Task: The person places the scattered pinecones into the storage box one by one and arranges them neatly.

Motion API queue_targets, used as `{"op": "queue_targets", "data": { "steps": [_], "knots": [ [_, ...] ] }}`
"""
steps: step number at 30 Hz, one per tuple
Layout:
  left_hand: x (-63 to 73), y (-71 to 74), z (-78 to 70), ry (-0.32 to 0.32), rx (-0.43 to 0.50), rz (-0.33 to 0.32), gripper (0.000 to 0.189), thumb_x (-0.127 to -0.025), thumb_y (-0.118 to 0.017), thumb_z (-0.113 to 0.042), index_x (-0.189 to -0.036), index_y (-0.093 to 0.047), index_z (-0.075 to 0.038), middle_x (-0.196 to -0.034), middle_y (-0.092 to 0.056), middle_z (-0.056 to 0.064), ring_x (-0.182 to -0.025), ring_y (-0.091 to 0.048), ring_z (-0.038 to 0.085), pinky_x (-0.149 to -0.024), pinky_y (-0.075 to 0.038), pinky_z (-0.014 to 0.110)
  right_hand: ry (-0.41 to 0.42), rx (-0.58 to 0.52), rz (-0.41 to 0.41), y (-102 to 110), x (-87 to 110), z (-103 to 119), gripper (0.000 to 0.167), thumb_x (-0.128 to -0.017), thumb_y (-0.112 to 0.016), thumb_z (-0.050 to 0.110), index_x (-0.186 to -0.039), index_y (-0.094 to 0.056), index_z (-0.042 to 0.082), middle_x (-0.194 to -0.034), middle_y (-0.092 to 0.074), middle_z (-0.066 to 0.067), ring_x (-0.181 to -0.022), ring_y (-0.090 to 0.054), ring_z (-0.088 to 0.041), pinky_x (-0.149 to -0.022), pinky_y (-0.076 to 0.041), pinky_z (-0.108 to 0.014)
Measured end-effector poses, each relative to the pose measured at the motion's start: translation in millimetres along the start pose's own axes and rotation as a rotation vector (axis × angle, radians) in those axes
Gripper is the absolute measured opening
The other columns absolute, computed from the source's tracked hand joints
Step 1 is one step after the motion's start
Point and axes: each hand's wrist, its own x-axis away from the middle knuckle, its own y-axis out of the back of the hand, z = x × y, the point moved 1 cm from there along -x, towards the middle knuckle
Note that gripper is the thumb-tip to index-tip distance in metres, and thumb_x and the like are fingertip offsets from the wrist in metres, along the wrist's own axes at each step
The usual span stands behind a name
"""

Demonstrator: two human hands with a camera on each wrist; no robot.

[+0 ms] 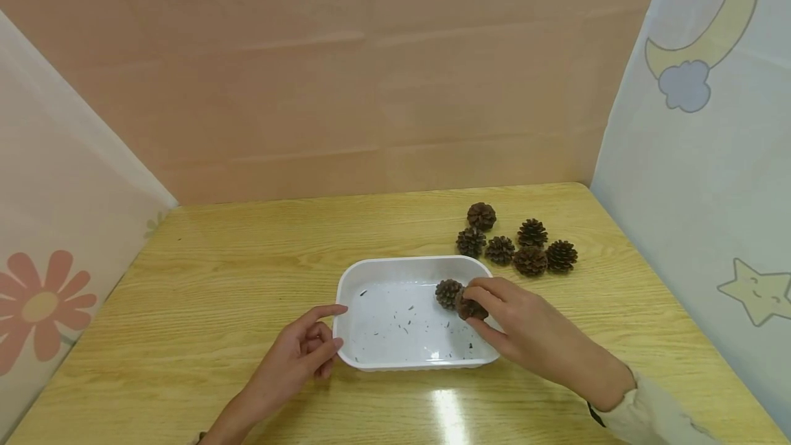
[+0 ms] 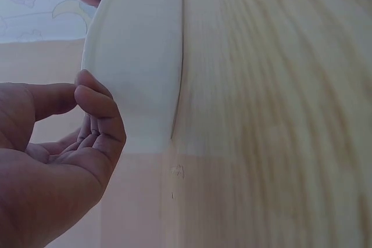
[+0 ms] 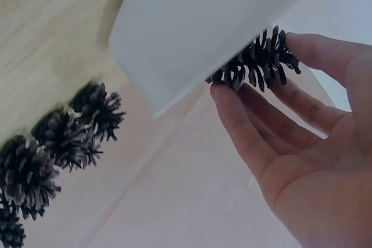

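A white rectangular tray [image 1: 404, 314] with raised walls sits on the table. My right hand [image 1: 525, 325] grips a brown pine cone [image 1: 472, 306] over the tray's right side, thumb and fingers around its scales. The right wrist view shows this held cone [image 3: 264, 59] partly hidden by the tray wall. A second pine cone [image 1: 448, 293] lies in the tray just left of it. At the tray's left end, my left hand [image 1: 303, 349] holds the rim with thumb and index finger; in the left wrist view these fingertips meet at the tray's edge [image 2: 133, 56].
Several pine cones [image 1: 530, 261] stand in a loose group on the wooden table [image 1: 247, 253], behind and right of the tray. Small dark flakes [image 1: 404, 325] are scattered on the tray's floor. A brown backdrop [image 1: 371, 88] rises behind the table, with patterned sheets [image 1: 698, 191] at the sides.
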Motion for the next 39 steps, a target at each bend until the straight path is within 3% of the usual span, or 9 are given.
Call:
{"op": "queue_targets", "data": {
  "steps": [3, 7, 11, 22, 31, 39],
  "knots": [
    [0.0, -0.1, 0.0, -0.001, -0.005, 0.0, 0.048, -0.1, -0.062, -0.014, -0.142, -0.045, 0.001, -0.083, -0.056, 0.011, -0.061, -0.057, 0.012, -0.053, -0.052, 0.027, -0.004, -0.018, 0.015, -4.3, 0.8, 1.4, 0.035, -0.079, -0.082, 0.012, -0.11, -0.066, 0.008, -0.109, -0.063, -0.002, -0.09, -0.062, -0.012, -0.07, -0.055, -0.023],
    [0.1, -0.2, 0.5, -0.002, -0.005, 0.002, 0.049, -0.1, -0.062, -0.014, -0.142, -0.045, 0.001, -0.084, -0.056, 0.011, -0.061, -0.057, 0.012, -0.054, -0.053, 0.028, -0.005, -0.026, 0.041, -9.7, 2.5, 3.2, 0.036, -0.078, -0.085, 0.012, -0.108, -0.066, 0.011, -0.108, -0.062, 0.0, -0.089, -0.062, -0.011, -0.068, -0.055, -0.023],
    [0.2, -0.1, 1.2, -0.003, 0.0, 0.003, 0.049, -0.1, -0.062, -0.014, -0.142, -0.045, 0.001, -0.084, -0.056, 0.012, -0.062, -0.057, 0.012, -0.055, -0.053, 0.028, -0.016, -0.018, 0.079, -13.3, 4.2, 4.8, 0.035, -0.079, -0.085, 0.016, -0.109, -0.066, 0.012, -0.108, -0.063, -0.001, -0.091, -0.063, -0.012, -0.07, -0.056, -0.027],
    [0.3, 0.5, 1.4, -0.004, 0.006, 0.005, 0.049, -0.1, -0.062, -0.014, -0.142, -0.044, 0.002, -0.084, -0.056, 0.011, -0.062, -0.057, 0.011, -0.055, -0.052, 0.027, -0.052, -0.029, 0.17, -16.7, 5.7, 5.2, 0.028, -0.085, -0.08, 0.02, -0.109, -0.067, 0.013, -0.104, -0.063, 0.003, -0.083, -0.058, -0.006, -0.066, -0.052, -0.023],
    [0.6, 1.1, 0.6, 0.004, 0.013, 0.008, 0.05, -0.1, -0.062, -0.015, -0.143, -0.044, 0.002, -0.084, -0.056, 0.012, -0.062, -0.057, 0.012, -0.055, -0.052, 0.027, -0.095, -0.092, 0.244, -17.7, 0.6, 3.4, 0.024, -0.087, -0.078, 0.019, -0.107, -0.067, 0.014, -0.103, -0.065, 0.003, -0.081, -0.06, -0.007, -0.065, -0.052, -0.026],
    [0.5, 1.1, 1.3, -0.012, 0.009, 0.01, 0.049, -0.1, -0.062, -0.015, -0.142, -0.044, 0.002, -0.084, -0.056, 0.011, -0.061, -0.057, 0.012, -0.054, -0.052, 0.028, -0.132, -0.063, 0.248, -19.2, -1.1, 4.7, 0.02, -0.089, -0.076, 0.019, -0.106, -0.068, 0.013, -0.099, -0.065, 0.003, -0.078, -0.059, -0.006, -0.062, -0.051, -0.026]
  ]
}}
